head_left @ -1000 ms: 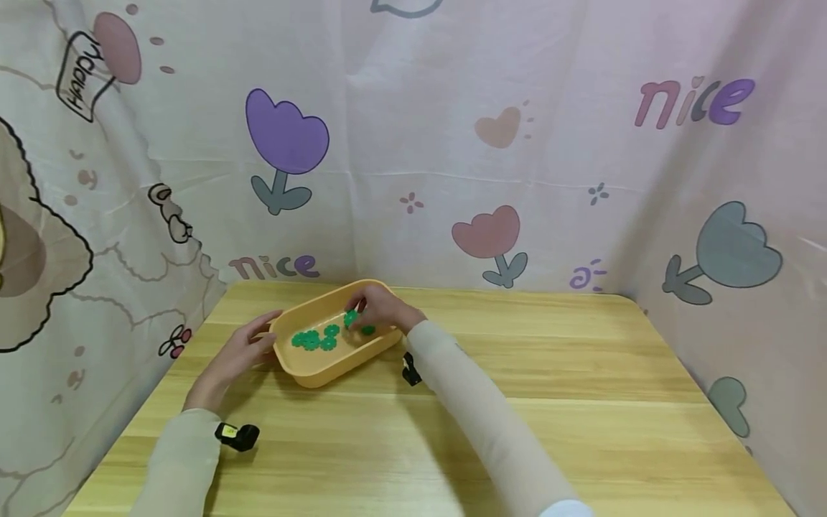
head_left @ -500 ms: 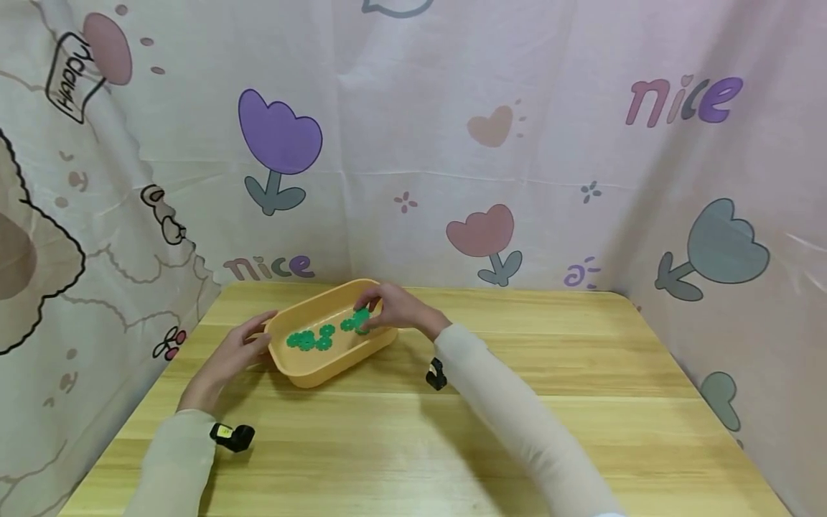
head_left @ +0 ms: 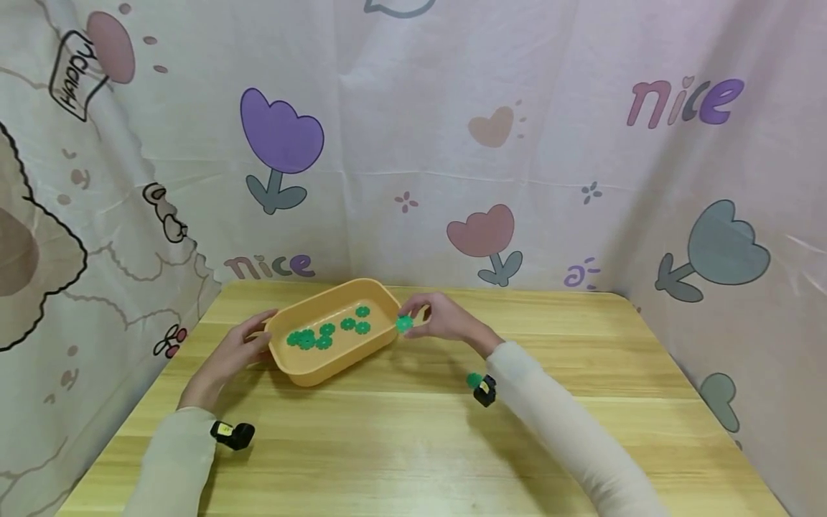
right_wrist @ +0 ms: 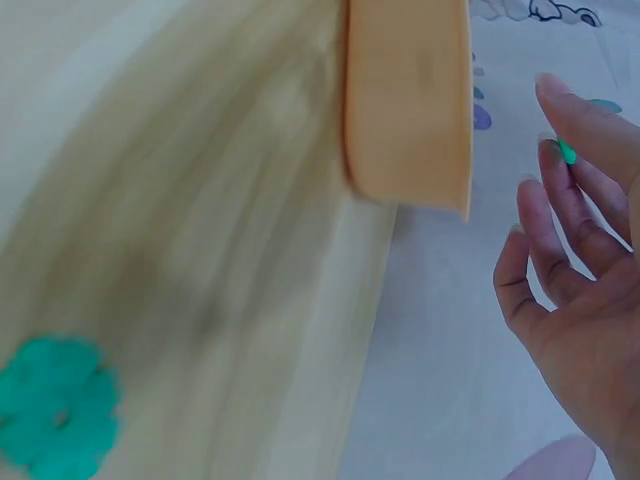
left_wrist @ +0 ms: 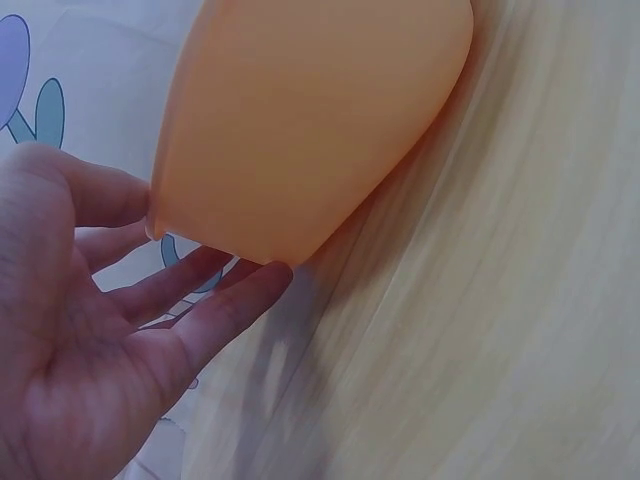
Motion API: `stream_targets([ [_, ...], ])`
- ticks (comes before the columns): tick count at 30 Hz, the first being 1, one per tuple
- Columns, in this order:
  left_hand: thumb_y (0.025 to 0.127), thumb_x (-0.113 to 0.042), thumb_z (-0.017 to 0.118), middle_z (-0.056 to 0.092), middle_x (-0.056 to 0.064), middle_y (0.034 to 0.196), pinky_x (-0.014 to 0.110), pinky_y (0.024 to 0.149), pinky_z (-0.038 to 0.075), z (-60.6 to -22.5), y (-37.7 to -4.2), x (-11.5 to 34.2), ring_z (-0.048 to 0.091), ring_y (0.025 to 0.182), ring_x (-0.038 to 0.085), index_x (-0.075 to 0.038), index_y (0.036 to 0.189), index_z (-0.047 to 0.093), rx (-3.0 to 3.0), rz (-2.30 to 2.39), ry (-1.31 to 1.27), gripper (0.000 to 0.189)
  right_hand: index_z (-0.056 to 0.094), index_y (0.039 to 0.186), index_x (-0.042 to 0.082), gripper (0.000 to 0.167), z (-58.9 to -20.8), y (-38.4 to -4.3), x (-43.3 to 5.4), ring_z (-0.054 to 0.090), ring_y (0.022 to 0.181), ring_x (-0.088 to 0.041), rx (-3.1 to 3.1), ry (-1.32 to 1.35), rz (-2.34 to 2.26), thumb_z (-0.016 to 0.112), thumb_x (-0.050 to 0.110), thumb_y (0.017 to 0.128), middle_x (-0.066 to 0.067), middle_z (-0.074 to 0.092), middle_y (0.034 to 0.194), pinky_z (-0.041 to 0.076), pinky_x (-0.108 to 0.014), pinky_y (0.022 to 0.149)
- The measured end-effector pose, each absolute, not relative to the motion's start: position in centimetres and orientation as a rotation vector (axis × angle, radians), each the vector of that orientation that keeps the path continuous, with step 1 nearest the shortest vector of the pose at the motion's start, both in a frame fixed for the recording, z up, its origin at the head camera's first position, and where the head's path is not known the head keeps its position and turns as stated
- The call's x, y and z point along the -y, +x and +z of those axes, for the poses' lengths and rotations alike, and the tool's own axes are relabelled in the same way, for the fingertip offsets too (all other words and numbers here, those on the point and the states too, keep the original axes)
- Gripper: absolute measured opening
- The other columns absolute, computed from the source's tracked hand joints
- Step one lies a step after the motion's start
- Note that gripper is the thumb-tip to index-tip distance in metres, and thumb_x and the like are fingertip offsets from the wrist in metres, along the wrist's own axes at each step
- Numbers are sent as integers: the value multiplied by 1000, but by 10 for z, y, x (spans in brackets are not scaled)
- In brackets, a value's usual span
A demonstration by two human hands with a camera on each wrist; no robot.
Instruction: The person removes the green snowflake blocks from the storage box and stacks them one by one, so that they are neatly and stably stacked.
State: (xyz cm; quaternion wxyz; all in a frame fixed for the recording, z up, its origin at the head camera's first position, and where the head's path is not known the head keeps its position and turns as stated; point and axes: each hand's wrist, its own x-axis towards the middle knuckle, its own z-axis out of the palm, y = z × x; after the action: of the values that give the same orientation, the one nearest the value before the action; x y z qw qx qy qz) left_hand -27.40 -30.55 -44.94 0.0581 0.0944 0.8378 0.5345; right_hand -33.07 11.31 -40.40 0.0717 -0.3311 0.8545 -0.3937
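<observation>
A yellow-orange oblong tray (head_left: 310,377) stands at the back left of the table, holding several small green flower-shaped pieces (head_left: 324,342). At its left end my left hand (head_left: 234,354) holds it; in the left wrist view the thumb is at the rim and fingertips touch the end wall of the tray (left_wrist: 310,120). Just off the tray's right end, my right hand (head_left: 446,318) pinches one green flower-shaped piece (head_left: 404,324) between thumb and fingertips. Only a sliver of that piece (right_wrist: 567,152) shows in the right wrist view, where the other fingers of the right hand (right_wrist: 585,330) are loosely bent.
One more green flower-shaped piece (head_left: 474,380) lies on the wooden table (head_left: 413,445), beside the black camera (head_left: 485,391) on the right wrist. A printed curtain (head_left: 388,129) hangs behind the table and along both sides.
My right hand has come out of the tray to the right with a green flower-shaped piece. The piece on the table now shows past the right wrist. My left hand stays at the tray.
</observation>
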Motion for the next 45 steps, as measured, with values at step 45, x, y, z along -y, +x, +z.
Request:
stream_targets([
  [45, 111, -13, 43, 36, 37, 151, 35, 97, 61, -449, -274, 303, 50, 133, 47, -2, 164, 19, -2527, 1623, 278, 59, 72, 110, 9, 30, -464, -276, -238, 65, 96, -18, -2433, -876, -1117, 86, 10, 83, -7, 72, 111, 60, -30, 89],
])
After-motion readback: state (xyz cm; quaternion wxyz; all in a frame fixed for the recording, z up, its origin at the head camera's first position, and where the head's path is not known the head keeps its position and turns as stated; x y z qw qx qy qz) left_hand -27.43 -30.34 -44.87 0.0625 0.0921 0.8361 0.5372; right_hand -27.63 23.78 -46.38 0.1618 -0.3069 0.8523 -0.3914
